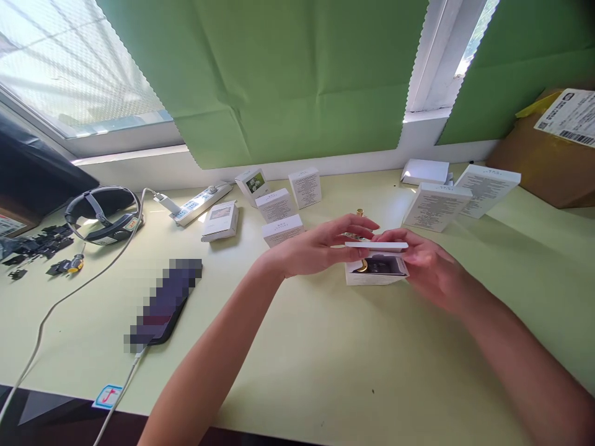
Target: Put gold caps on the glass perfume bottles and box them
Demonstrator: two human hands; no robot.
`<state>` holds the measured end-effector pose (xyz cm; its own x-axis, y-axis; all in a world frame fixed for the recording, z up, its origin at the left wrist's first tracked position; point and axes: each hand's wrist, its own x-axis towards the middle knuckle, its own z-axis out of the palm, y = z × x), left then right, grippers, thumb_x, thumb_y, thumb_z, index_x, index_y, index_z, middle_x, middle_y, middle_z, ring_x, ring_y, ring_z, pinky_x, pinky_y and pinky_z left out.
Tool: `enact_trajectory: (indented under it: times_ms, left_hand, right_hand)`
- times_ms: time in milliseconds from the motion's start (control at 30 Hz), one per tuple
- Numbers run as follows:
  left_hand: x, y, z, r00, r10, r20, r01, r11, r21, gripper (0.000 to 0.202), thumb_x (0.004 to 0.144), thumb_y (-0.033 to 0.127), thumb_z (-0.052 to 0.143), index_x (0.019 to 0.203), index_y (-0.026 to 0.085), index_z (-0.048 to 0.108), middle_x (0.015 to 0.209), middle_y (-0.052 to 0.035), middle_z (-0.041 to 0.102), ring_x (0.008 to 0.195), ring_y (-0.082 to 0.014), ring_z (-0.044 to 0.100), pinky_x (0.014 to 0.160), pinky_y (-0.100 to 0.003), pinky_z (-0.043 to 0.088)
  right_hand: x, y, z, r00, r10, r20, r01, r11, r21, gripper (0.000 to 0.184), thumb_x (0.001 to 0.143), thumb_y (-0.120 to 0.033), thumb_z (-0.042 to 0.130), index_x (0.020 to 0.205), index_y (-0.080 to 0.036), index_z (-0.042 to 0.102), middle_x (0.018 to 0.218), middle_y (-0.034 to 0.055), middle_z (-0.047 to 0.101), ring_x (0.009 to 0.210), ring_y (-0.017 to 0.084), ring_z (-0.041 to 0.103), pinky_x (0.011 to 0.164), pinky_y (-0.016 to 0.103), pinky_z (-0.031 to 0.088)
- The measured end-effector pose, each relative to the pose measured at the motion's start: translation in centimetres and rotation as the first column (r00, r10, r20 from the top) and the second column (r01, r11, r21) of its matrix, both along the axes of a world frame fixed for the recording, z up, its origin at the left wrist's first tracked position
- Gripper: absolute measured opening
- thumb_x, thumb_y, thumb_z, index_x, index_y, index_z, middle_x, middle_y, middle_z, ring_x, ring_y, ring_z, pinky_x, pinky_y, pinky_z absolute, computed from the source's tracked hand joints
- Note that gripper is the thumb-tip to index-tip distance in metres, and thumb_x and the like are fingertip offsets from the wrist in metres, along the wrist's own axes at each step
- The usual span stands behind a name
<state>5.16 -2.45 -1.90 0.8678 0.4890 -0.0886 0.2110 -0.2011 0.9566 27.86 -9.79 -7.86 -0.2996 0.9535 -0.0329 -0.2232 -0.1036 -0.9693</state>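
In front of me on the table is a small white box (372, 280) with its top opened. Its white flap (379, 246) stands level above the opening. Inside, a dark interior and a curved gold-coloured piece (362, 266) show. My left hand (320, 248) comes from the left, its thumb and fingers closed about the flap's left end. My right hand (432, 263) grips the box's right side, its fingertips near the flap. Behind my fingers a small gold-coloured object (360, 212) pokes up, mostly hidden by my left hand.
Several small white boxes (274, 205) stand beyond my left hand, with larger ones (437, 207) at right. A phone (170, 303) with a cable, a power strip (202, 204) and a head strap (105, 217) lie left. A cardboard box (543, 152) fills the far right corner.
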Motion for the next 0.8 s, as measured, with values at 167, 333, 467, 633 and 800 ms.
enact_trajectory:
  times_ms: [167, 333, 467, 633, 800]
  left_hand:
    - [0.2, 0.0, -0.5, 0.997, -0.023, -0.077, 0.033, 0.991, 0.127, 0.046, 0.092, 0.029, 0.056, 0.137, 0.033, 0.044, 0.139, -0.0054, 0.049, 0.126, -0.0231, 0.049, 0.097, -0.039, 0.045]
    - [0.1, 0.1, -0.4, 0.996, -0.038, -0.082, 0.049, 0.989, 0.143, 0.045, 0.093, 0.026, 0.054, 0.137, 0.031, 0.042, 0.138, -0.0058, 0.050, 0.125, -0.0218, 0.050, 0.097, -0.038, 0.045]
    - [0.2, -0.1, -0.1, 0.996, -0.068, -0.053, 0.076, 0.985, 0.156, 0.046, 0.094, 0.025, 0.052, 0.138, 0.032, 0.040, 0.139, -0.0062, 0.049, 0.127, -0.0219, 0.049, 0.093, -0.036, 0.049]
    - [0.0, -0.6, 0.9, 0.996, -0.066, -0.065, 0.078, 0.974, 0.213, 0.048, 0.093, 0.024, 0.053, 0.138, 0.035, 0.041, 0.144, -0.0055, 0.045, 0.133, -0.0249, 0.046, 0.095, -0.039, 0.049]
    - [-0.6, -0.6, 1.5, 0.997, -0.069, -0.018, 0.071, 0.984, 0.165, 0.054, 0.092, 0.028, 0.056, 0.142, 0.037, 0.036, 0.150, -0.0043, 0.040, 0.132, -0.0241, 0.049, 0.102, -0.042, 0.047]
  right_hand:
    - [0.0, -0.5, 0.3, 0.988, 0.071, 0.137, -0.077, 0.996, 0.034, 0.033, 0.089, -0.033, 0.061, 0.122, -0.035, 0.060, 0.131, -0.0002, 0.061, 0.118, 0.023, 0.055, 0.092, 0.034, 0.047]
    - [-0.2, -0.3, -0.4, 0.984, -0.085, 0.156, 0.071, 0.993, 0.096, 0.030, 0.091, -0.045, 0.057, 0.118, -0.034, 0.063, 0.126, 0.0011, 0.064, 0.114, 0.024, 0.059, 0.092, 0.036, 0.049]
    - [-1.1, -0.5, -0.3, 0.962, -0.228, 0.153, 0.189, 0.954, 0.234, 0.028, 0.094, -0.047, 0.053, 0.113, -0.033, 0.067, 0.126, 0.0010, 0.063, 0.120, 0.024, 0.057, 0.096, 0.035, 0.049]
    - [-1.5, -0.9, 0.5, 0.929, -0.310, 0.202, 0.215, 0.897, 0.386, 0.016, 0.092, -0.038, 0.060, 0.102, -0.032, 0.071, 0.121, 0.0013, 0.063, 0.125, 0.024, 0.053, 0.096, 0.034, 0.050]
    - [-0.7, -1.1, 0.5, 0.925, -0.254, 0.282, 0.129, 0.909, 0.397, 0.013, 0.090, -0.031, 0.063, 0.100, -0.034, 0.070, 0.119, 0.0010, 0.065, 0.120, 0.023, 0.056, 0.095, 0.038, 0.052]
